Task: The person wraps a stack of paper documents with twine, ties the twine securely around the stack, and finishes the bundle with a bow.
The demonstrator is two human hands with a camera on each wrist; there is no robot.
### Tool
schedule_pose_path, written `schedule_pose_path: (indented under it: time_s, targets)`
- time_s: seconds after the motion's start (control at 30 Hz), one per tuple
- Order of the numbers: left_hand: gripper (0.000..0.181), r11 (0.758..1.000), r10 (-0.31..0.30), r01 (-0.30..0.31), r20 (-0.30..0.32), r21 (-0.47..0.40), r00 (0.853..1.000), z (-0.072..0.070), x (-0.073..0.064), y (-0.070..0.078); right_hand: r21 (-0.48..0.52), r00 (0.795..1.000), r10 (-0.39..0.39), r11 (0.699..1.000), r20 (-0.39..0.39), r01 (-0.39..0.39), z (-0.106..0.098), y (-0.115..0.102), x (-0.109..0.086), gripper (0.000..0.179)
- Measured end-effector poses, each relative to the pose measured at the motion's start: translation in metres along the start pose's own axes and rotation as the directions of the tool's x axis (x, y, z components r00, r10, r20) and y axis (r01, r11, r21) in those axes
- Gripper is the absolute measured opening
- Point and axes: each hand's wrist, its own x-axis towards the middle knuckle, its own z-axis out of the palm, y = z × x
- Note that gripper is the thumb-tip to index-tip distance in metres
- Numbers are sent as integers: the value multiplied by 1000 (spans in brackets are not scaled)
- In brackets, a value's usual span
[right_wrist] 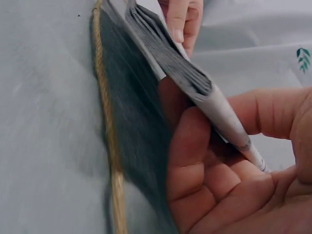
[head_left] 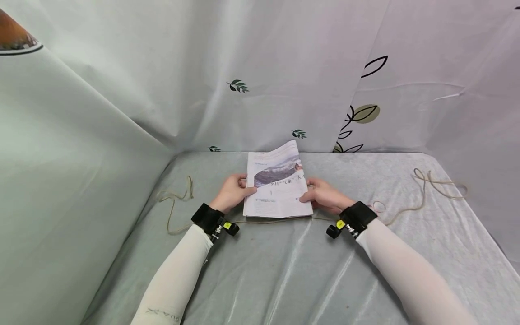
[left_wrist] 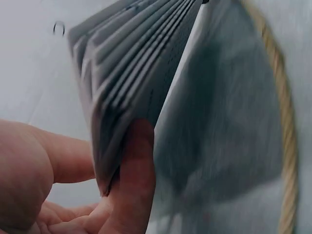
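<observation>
From my remote post I saw both hands clamped on a folded newspaper (head_left: 280,206).
The left hand (head_left: 232,194) pinched one side edge, thumb on top and fingers beneath, and the right hand (head_left: 327,196) gripped the opposite edge likewise, so they sat apart with the paper between them. I watched its near edge clear of the grey tablecloth (head_left: 284,275), many layers showing, towards the table's far side. A rope (left_wrist: 287,151) ran just in front, its loose ends curling beyond either hand; a leaf-printed curtain (head_left: 280,58) hung behind.
</observation>
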Motion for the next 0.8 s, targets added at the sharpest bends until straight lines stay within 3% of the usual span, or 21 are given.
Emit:
schedule_pose_path:
  time_s: [0.13,0.27,0.37,0.6,0.8]
  targets:
    - [59,993,20,-14,57,-119,998,14,-8,11,-19,1000,-6,1000,18,6,-12,2,-19,47]
    - [45,979,60,-25,166,-204,984,23,-17,20,-28,999,-10,1000,38,11,-22,8,-39,53]
    - [46,975,80,-29,227,-219,971,29,-22,23,-57,999,-19,998,50,21,-27,12,-54,58]
    - [43,970,100,-27,297,-241,950,40,-39,26,-97,994,-32,994,103,42,-32,18,-82,57]
    - [39,969,123,-31,371,-245,920,51,-53,29,-171,980,3,985,198,32,-43,18,-102,64]
